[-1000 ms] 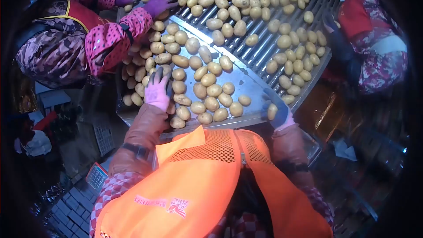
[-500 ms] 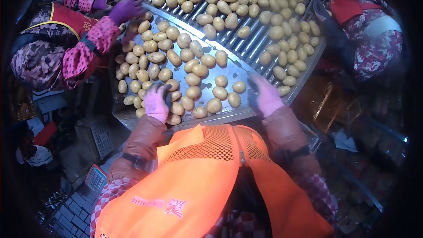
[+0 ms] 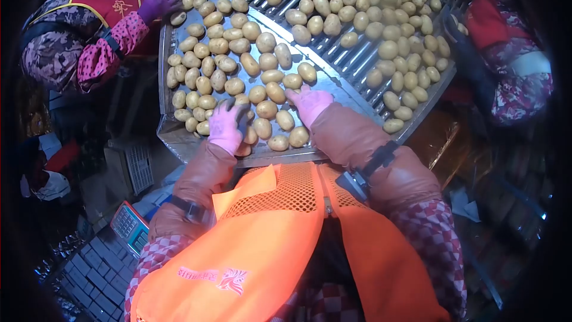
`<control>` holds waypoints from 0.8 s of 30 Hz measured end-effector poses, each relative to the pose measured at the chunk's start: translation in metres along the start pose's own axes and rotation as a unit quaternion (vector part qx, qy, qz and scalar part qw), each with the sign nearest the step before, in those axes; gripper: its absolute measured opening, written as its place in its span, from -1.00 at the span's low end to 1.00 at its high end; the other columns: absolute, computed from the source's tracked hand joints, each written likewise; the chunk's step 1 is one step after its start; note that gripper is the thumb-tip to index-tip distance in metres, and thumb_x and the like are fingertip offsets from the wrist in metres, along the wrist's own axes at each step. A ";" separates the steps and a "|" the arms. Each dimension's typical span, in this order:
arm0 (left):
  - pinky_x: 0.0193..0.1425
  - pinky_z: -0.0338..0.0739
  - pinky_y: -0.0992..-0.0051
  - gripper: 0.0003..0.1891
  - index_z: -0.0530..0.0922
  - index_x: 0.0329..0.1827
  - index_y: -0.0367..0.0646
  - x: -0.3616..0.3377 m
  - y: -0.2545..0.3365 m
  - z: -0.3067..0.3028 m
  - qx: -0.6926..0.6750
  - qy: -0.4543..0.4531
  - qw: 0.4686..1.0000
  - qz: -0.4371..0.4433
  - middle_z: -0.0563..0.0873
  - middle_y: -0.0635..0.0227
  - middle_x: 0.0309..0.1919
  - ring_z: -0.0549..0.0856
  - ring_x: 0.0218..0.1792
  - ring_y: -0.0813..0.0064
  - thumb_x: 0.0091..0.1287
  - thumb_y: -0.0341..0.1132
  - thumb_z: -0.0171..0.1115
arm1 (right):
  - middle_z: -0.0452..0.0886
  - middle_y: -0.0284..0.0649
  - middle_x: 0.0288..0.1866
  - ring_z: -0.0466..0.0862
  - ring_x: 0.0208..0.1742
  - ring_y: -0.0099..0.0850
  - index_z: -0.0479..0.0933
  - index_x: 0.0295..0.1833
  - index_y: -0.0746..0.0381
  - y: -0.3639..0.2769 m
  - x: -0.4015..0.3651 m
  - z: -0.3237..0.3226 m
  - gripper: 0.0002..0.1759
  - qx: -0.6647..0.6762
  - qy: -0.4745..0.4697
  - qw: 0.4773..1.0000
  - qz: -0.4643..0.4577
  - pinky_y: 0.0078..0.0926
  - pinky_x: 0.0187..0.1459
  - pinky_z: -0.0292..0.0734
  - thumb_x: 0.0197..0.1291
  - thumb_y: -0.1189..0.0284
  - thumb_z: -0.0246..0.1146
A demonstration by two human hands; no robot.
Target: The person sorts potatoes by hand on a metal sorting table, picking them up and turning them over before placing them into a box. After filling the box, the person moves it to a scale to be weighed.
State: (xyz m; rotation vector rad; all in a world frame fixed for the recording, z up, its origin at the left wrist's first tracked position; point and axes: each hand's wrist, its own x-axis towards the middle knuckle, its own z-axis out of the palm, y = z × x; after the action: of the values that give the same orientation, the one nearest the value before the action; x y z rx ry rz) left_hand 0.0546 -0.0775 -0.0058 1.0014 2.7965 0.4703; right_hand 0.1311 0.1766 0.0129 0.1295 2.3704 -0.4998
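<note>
Many potatoes lie on a flat metal tray in front of me. My left hand, in a pink glove with dark fingers, rests among the potatoes near the tray's front edge. Its fingers are apart and touch the potatoes beside them, though some fingertips are hidden. My right hand, gloved the same way, lies low at the right side of the loose group. Its fingers stretch left and forward against the potatoes, with none grasped in the palm.
Beyond the tray, a slatted metal roller bed carries more potatoes. At the left edge a co-worker's purple-gloved hand reaches over potatoes. Another person's sleeve is at the right. A calculator-like keypad sits low on the left.
My right hand has swept left across the tray, and the potatoes near it are now bunched closer to the rest. The co-worker's left-side hands have drawn apart. The view has shifted slightly.
</note>
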 end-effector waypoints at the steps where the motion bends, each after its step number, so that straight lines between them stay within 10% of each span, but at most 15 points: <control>1: 0.31 0.55 0.12 -0.67 0.68 0.12 -0.12 0.004 0.003 -0.007 -0.016 -0.072 0.996 -0.056 0.70 0.05 0.16 0.65 0.19 -0.08 0.27 -0.37 0.36 | 0.36 0.10 0.50 0.66 0.27 0.09 0.26 0.58 -0.11 -0.001 0.000 0.002 0.08 0.000 -0.001 1.000 -0.001 -0.08 0.22 0.64 -0.13 0.48 0.58; 6: 0.15 0.64 0.13 -0.45 0.60 0.27 0.06 0.008 0.043 0.001 -0.101 -0.132 0.965 0.205 0.63 0.08 0.28 0.73 0.10 0.02 0.15 -0.47 0.37 | 0.65 0.02 0.17 0.74 0.17 -0.09 0.41 0.49 -0.02 0.038 0.008 0.011 -0.19 0.218 0.128 0.968 0.006 -0.19 0.15 0.64 0.10 0.43 0.54; 7: 0.14 0.65 0.14 -0.40 0.57 0.31 0.11 0.010 0.056 0.009 -0.079 -0.181 0.959 0.203 0.60 0.08 0.31 0.73 0.10 0.01 0.13 -0.48 0.38 | 0.74 -0.01 -0.09 0.76 0.03 -0.24 0.53 0.38 0.03 0.051 -0.005 0.009 -0.50 0.379 0.117 0.918 0.004 -0.25 0.02 0.69 0.39 0.16 0.29; 8: 0.12 0.65 0.14 -0.34 0.53 0.35 0.17 0.009 0.068 0.016 -0.058 -0.232 0.950 0.201 0.56 0.08 0.34 0.73 0.10 0.01 0.12 -0.48 0.39 | 0.74 -0.10 -0.09 0.72 -0.16 -0.30 0.53 0.36 0.07 0.076 -0.001 0.027 -0.50 0.769 0.056 0.636 0.030 -0.27 -0.08 0.68 0.39 0.13 0.32; 12: 0.11 0.64 0.10 -0.31 0.45 0.42 0.23 0.045 0.088 0.032 0.001 -0.331 0.921 0.208 0.61 0.06 0.16 0.74 0.06 -0.01 0.17 -0.33 0.44 | 0.63 -0.03 0.20 0.74 -0.02 -0.06 0.44 0.43 0.15 0.133 -0.087 0.057 -0.43 0.779 0.181 0.600 -0.015 -0.20 -0.17 0.75 0.48 0.05 0.17; 14: 0.16 0.63 0.13 -0.37 0.44 0.47 0.21 0.052 0.101 0.025 -0.039 -0.333 0.940 0.062 0.64 0.03 0.17 0.72 0.11 -0.05 0.31 -0.27 0.40 | 0.62 -0.01 0.26 0.76 0.01 0.02 0.37 0.46 0.26 0.128 -0.112 0.072 -0.35 0.888 0.181 0.421 0.026 -0.18 -0.22 0.77 0.49 0.02 0.15; 18: 0.39 0.51 0.35 -0.39 0.40 0.55 -0.14 0.028 0.094 0.064 -0.374 -0.170 0.911 0.035 0.65 0.07 0.29 0.64 0.31 0.21 0.44 -0.36 0.36 | 0.51 -0.03 0.42 0.65 0.33 0.01 0.45 0.44 0.15 0.107 -0.131 0.129 -0.43 0.936 0.061 0.291 -0.186 -0.09 0.17 0.67 0.51 0.03 0.16; 20: 0.43 0.44 0.43 -0.38 0.37 0.56 -0.23 0.021 0.127 0.036 -0.328 -0.267 0.905 0.034 0.63 0.12 0.29 0.59 0.32 0.33 0.46 -0.39 0.35 | 0.49 -0.08 0.42 0.68 0.23 -0.14 0.49 0.38 0.10 0.103 -0.070 0.248 -0.51 0.919 0.087 0.292 -0.249 -0.22 0.12 0.65 0.49 0.08 0.20; 22: 0.35 0.49 0.40 -0.28 0.15 0.67 -0.24 0.007 0.133 0.068 -0.437 -0.331 0.817 0.181 0.61 0.16 0.30 0.60 0.24 0.40 0.51 -0.43 0.28 | 0.58 -0.14 0.27 0.67 0.08 -0.31 0.53 0.30 0.12 0.058 -0.094 0.157 -0.57 0.864 0.045 0.270 -0.422 -0.33 0.05 0.61 0.47 0.13 0.24; 24: 0.38 0.46 0.40 -0.29 0.08 0.69 -0.27 0.006 0.163 0.041 -0.392 -0.373 0.810 0.228 0.57 0.16 0.34 0.56 0.29 0.40 0.57 -0.38 0.20 | 0.65 -0.21 0.02 0.62 -0.12 -0.42 0.56 0.24 0.12 0.072 -0.149 0.146 -0.60 0.889 0.037 0.453 -0.050 -0.40 -0.07 0.59 0.47 0.12 0.24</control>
State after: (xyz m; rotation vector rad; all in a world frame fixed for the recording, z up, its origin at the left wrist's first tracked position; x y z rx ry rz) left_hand 0.1557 0.0553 0.0100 1.2409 1.4288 0.9251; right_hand 0.3503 0.1926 -0.0108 0.8898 0.7765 -2.7573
